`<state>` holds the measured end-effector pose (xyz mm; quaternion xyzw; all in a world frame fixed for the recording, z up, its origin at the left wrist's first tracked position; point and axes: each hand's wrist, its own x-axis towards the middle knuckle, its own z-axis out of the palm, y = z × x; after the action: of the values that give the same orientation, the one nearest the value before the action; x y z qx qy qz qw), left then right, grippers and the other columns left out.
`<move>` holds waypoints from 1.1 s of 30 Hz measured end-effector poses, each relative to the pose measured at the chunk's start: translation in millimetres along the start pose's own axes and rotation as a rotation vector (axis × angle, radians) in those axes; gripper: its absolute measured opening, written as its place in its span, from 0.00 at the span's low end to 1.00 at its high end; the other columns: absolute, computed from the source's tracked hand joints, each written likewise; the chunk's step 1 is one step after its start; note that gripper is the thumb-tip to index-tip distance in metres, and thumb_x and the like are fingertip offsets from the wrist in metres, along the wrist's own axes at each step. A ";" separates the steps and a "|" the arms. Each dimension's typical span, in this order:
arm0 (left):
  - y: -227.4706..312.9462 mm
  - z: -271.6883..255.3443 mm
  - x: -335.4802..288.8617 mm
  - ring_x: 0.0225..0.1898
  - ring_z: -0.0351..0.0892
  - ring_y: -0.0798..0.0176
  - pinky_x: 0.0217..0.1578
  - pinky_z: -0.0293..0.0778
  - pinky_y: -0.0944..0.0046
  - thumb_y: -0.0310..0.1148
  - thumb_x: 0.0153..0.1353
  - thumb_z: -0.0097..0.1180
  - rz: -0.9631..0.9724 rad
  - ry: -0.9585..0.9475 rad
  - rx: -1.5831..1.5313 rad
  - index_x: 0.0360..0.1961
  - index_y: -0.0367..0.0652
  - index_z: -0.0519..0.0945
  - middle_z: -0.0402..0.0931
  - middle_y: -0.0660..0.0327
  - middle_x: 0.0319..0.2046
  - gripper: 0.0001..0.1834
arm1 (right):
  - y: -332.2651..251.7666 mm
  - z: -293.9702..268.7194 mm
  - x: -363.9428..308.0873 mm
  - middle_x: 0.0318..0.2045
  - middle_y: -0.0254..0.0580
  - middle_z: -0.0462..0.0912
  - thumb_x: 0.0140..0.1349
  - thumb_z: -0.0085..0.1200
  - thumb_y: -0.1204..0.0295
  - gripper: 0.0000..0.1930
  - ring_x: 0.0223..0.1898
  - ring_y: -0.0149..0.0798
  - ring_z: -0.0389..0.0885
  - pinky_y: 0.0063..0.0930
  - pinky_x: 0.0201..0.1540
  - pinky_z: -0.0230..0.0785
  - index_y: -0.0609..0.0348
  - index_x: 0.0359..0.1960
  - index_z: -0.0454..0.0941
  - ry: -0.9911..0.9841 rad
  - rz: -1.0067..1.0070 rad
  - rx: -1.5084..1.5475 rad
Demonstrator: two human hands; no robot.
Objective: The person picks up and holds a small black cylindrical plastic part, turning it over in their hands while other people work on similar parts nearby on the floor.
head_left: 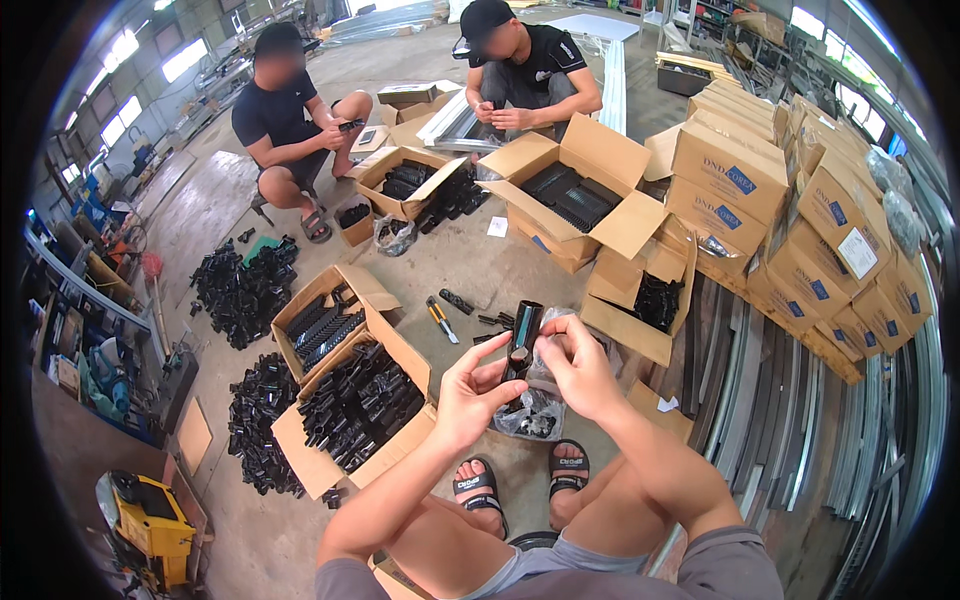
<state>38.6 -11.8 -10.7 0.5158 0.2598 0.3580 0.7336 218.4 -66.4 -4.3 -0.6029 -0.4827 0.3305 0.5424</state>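
Note:
My left hand (468, 393) is closed around a glossy black tubular part (527, 325), which stands nearly upright in front of me. A round, lighter piece shows at its lower end, by my fingers. Close against the part's right side, my right hand (583, 372) has thumb and fingers pinched together; whatever they hold is hidden. Beneath both hands lies a clear plastic bag (528, 422) with small dark pieces in it. More clear plastic shows behind my right fingers.
Left of me, an open carton (432, 395) holds black parts, beside heaps of them (245, 290). A yellow-handled cutter (441, 318) lies ahead. Two co-workers (290, 120) sit beyond open boxes (610, 150). Stacked cartons (730, 165) and long metal profiles (740, 380) line the right.

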 end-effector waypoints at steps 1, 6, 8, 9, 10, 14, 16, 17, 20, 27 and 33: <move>0.2 -0.3 0.2 0.46 0.82 0.67 0.49 0.79 0.65 0.13 0.57 0.63 0.002 -0.002 0.010 0.68 0.43 0.68 0.83 0.54 0.47 0.37 | -4.1 -2.0 -2.1 0.22 0.39 0.78 0.73 0.49 0.65 0.12 0.24 0.27 0.70 0.28 0.29 0.65 0.64 0.43 0.74 -0.045 0.008 -0.047; 1.8 3.3 0.5 0.48 0.81 0.67 0.49 0.79 0.65 0.12 0.57 0.63 -0.014 -0.020 0.012 0.68 0.42 0.67 0.82 0.52 0.50 0.37 | -6.8 0.3 -1.9 0.27 0.54 0.81 0.75 0.45 0.62 0.15 0.31 0.49 0.84 0.39 0.34 0.71 0.63 0.42 0.74 0.005 -0.008 -0.125; -2.2 4.1 2.4 0.47 0.82 0.66 0.48 0.79 0.64 0.14 0.57 0.64 -0.005 -0.021 0.031 0.69 0.43 0.66 0.83 0.53 0.48 0.38 | -4.7 -3.2 -1.1 0.28 0.53 0.81 0.76 0.43 0.59 0.17 0.30 0.47 0.83 0.38 0.34 0.70 0.63 0.41 0.74 -0.006 -0.029 -0.119; -2.3 3.9 2.1 0.47 0.82 0.65 0.48 0.79 0.64 0.13 0.57 0.63 0.006 -0.019 0.031 0.69 0.43 0.66 0.83 0.53 0.48 0.38 | 5.5 -2.3 0.9 0.27 0.52 0.80 0.77 0.42 0.57 0.19 0.29 0.45 0.81 0.36 0.35 0.70 0.63 0.40 0.74 -0.031 -0.016 -0.105; -1.9 5.2 2.0 0.47 0.82 0.65 0.48 0.79 0.64 0.13 0.57 0.63 0.015 -0.020 0.025 0.69 0.43 0.66 0.83 0.53 0.48 0.38 | 8.4 -2.9 2.5 0.25 0.49 0.79 0.76 0.43 0.55 0.20 0.27 0.41 0.78 0.35 0.36 0.70 0.63 0.41 0.73 -0.031 -0.004 -0.074; 1.7 4.6 -0.9 0.47 0.83 0.64 0.50 0.79 0.64 0.12 0.57 0.61 -0.009 -0.025 0.072 0.69 0.42 0.66 0.83 0.52 0.48 0.38 | 7.3 -11.5 7.7 0.25 0.36 0.78 0.72 0.52 0.55 0.22 0.28 0.22 0.72 0.22 0.33 0.65 0.65 0.50 0.73 -0.085 0.012 0.098; -3.5 -0.9 -0.3 0.47 0.82 0.64 0.50 0.79 0.63 0.11 0.57 0.61 -0.009 -0.081 0.116 0.69 0.43 0.66 0.82 0.52 0.50 0.38 | -1.9 -19.9 9.8 0.24 0.31 0.76 0.69 0.59 0.60 0.22 0.27 0.17 0.68 0.18 0.30 0.61 0.66 0.54 0.74 -0.149 -0.012 0.180; -7.0 -4.8 1.7 0.47 0.82 0.64 0.50 0.79 0.63 0.11 0.57 0.61 -0.004 -0.086 0.115 0.69 0.43 0.66 0.82 0.52 0.50 0.38 | 0.9 -20.5 12.6 0.24 0.30 0.75 0.67 0.61 0.62 0.21 0.26 0.17 0.67 0.19 0.29 0.60 0.66 0.54 0.74 -0.189 -0.027 0.279; -10.6 -6.6 8.9 0.50 0.81 0.63 0.51 0.79 0.63 0.10 0.56 0.61 -0.008 -0.188 0.162 0.71 0.44 0.63 0.80 0.51 0.53 0.41 | 12.8 -24.4 13.3 0.19 0.28 0.71 0.63 0.65 0.67 0.21 0.23 0.17 0.64 0.22 0.26 0.58 0.65 0.53 0.76 -0.189 -0.053 0.341; -8.1 -35.9 16.8 0.55 0.79 0.52 0.56 0.76 0.53 0.32 0.71 0.54 -0.602 -0.102 -0.127 0.68 0.38 0.61 0.78 0.45 0.55 0.28 | -6.7 -9.5 -7.0 0.40 0.48 0.86 0.57 0.63 0.69 0.21 0.36 0.47 0.87 0.35 0.35 0.80 0.58 0.53 0.77 -0.127 -0.610 -0.438; -17.2 -46.0 17.8 0.35 0.85 0.69 0.33 0.82 0.71 0.37 0.70 0.57 -0.562 -0.219 -0.259 0.55 0.37 0.74 0.84 0.58 0.41 0.18 | 12.8 6.6 -31.0 0.24 0.29 0.75 0.56 0.56 0.68 0.19 0.26 0.32 0.79 0.27 0.28 0.71 0.48 0.51 0.79 -0.281 -0.920 -0.756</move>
<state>19.3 24.9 -42.4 0.3617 0.2637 0.1140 0.8869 205.4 -92.6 -21.9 -0.4342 -0.8443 -0.0554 0.3091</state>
